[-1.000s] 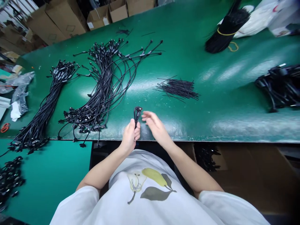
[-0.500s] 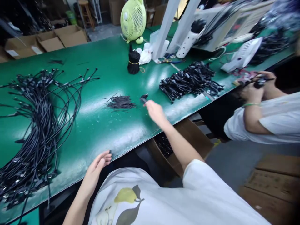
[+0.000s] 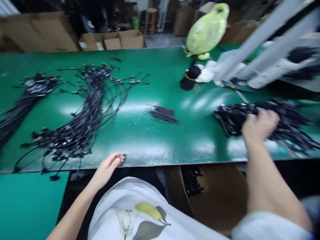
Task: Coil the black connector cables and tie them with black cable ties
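Observation:
My right hand (image 3: pixel 260 126) is over the pile of black bundled cables (image 3: pixel 232 116) at the right of the green table. Motion blurs its fingers, and the cables partly hide them, so whether it holds a bundle cannot be made out. My left hand (image 3: pixel 111 164) rests at the table's front edge, fingers loosely stretched, with no object visible in it. A small heap of thin black ties (image 3: pixel 163 114) lies mid-table, between the two hands and farther back. To the left spreads a heap of long black cables with connectors (image 3: pixel 93 96).
Another cable bunch (image 3: pixel 37 88) lies far left. At the back stand a green fan (image 3: pixel 206 31), a black bundle with a yellow band (image 3: pixel 190 78) and slanted white posts (image 3: pixel 250 46). Under the front edge is an open cardboard box (image 3: pixel 215 196) with black items inside.
My right hand has moved right, from beside the thin ties, where it held a black cable piece, onto the cable pile. My left hand stays at the edge. The view has turned left.

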`<state>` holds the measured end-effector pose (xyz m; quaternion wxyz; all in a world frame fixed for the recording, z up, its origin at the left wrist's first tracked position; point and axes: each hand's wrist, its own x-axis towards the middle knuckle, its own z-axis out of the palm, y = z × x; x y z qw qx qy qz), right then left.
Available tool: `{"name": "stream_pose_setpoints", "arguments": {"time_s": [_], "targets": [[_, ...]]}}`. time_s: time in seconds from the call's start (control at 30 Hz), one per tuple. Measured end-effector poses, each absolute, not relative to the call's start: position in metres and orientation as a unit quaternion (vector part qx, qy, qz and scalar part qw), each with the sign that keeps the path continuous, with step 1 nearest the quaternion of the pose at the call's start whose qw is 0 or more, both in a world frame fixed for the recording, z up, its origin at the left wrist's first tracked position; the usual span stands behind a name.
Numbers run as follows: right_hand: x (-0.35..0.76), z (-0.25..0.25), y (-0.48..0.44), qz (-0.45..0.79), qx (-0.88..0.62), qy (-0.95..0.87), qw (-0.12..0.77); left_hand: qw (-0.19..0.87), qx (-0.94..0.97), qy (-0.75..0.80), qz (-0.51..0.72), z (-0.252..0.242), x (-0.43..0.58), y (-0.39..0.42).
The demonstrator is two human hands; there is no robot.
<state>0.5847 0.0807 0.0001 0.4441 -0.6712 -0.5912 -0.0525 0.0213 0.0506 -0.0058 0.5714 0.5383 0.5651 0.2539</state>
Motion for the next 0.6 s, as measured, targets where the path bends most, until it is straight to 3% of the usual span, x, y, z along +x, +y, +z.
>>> {"name": "stream_pose_setpoints", "arguments": {"time_s": [0.03, 0.1, 0.2, 0.3, 0.47, 0.6], "targets": [[0.579, -0.002, 0.082, -0.142, -0.667, -0.548, 0.484, 0.520, 0.575, 0.578, 0.255, -0.002, 0.011, 0.055], [0.556, -0.007, 0.090, -0.153, -0.672, -0.547, 0.475, 0.380, 0.655, 0.602, 0.253, 0.004, -0.011, 0.067], [0.483, -0.012, 0.114, -0.025, -0.619, -0.682, 0.389, 0.151, 0.734, 0.615, 0.246, 0.009, -0.037, 0.092], [0.383, -0.015, 0.147, 0.086, -0.505, -0.794, 0.328, -0.008, 0.739, 0.638, 0.218, 0.009, -0.053, 0.122], [0.244, -0.002, 0.191, 0.167, -0.352, -0.888, 0.243, -0.048, 0.754, 0.649, 0.089, 0.001, -0.077, 0.154], [0.162, 0.015, 0.214, 0.130, -0.278, -0.926, 0.217, -0.002, 0.762, 0.631, 0.146, 0.004, -0.083, 0.143]]}}
